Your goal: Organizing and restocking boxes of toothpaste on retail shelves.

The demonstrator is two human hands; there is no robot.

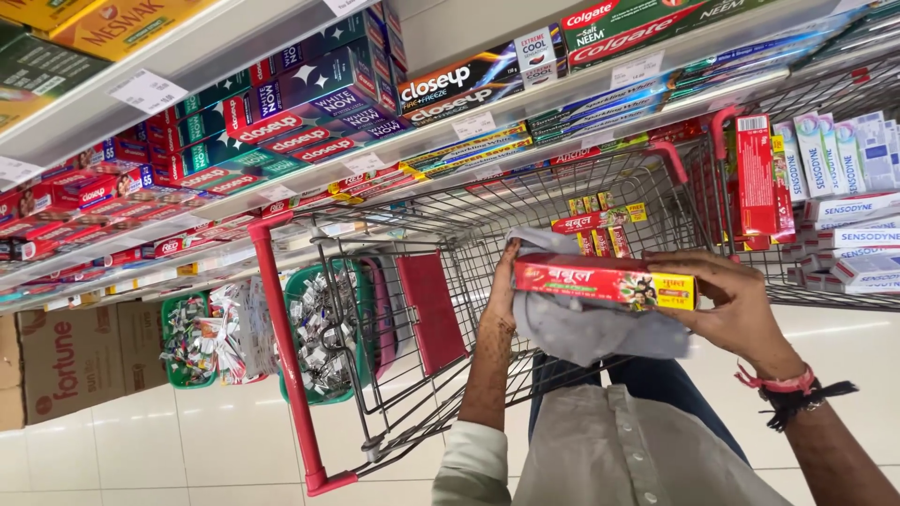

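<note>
The left hand (502, 281) is closed on the left end of a long red toothpaste box (605, 279); the fingers wrap around behind it and the thumb side faces us. This hand also presses a grey cloth (591, 323) that hangs under the box and partly behind it. The right hand (736, 305) grips the right end of the same box, where a yellow patch is printed. Its fingers (689, 262) curl over the top edge and the thumb sits below, so the hand is narrow and tight around the box. The box lies almost level between both hands, just above the near edge of a metal shopping cart (450, 225) with red handles. On the right wrist there are a pink thread and a dark band (792, 392).

Inside the cart, at the far side, a few more red toothpaste boxes (600, 225) lie. To the left of the cart two green baskets (319, 333) stand on the pale floor (141, 440), full of small packets. Beside them, further left, is a brown cardboard carton (75, 361). Behind everything run long store shelves (394, 141) packed with toothpaste boxes in red, dark blue and green, and white ones at the far right.
</note>
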